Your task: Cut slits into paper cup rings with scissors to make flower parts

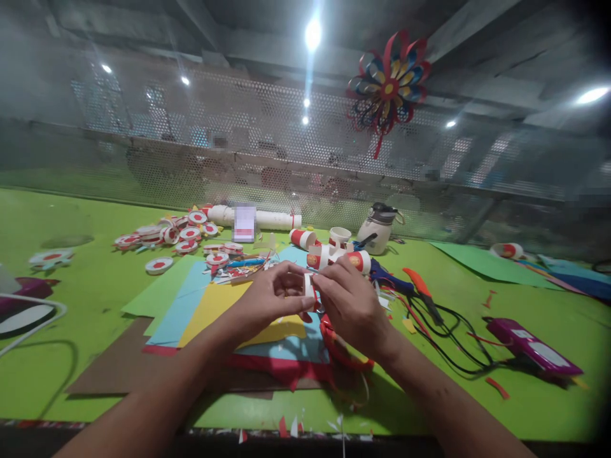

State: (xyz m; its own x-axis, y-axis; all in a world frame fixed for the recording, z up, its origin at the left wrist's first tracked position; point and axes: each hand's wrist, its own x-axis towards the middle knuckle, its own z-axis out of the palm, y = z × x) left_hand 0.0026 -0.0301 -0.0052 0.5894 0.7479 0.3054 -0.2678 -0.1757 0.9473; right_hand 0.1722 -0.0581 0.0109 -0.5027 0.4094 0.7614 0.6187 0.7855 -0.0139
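Between my hands is a small white and red piece (309,287), curved like a cut section of paper cup. My left hand (274,292) grips it from the left between thumb and fingers. On its right side the fingers of my right hand (353,302) are closed at its edge; whether they hold anything else is hidden. Below the hands lie stacked sheets of coloured paper (200,312) on a brown board (107,366). A red-handled tool (337,346), perhaps scissors, lies partly under my right hand. Just beyond the hands stand red and white paper cups (360,261).
Many red and white paper discs (188,234) are heaped at the back left. A phone (244,222) leans on a white roll (277,219). Further right are a jug (377,229), an orange-and-blue tool (422,296) with black cables and a purple device (534,346). A paper flower (389,89) hangs above.
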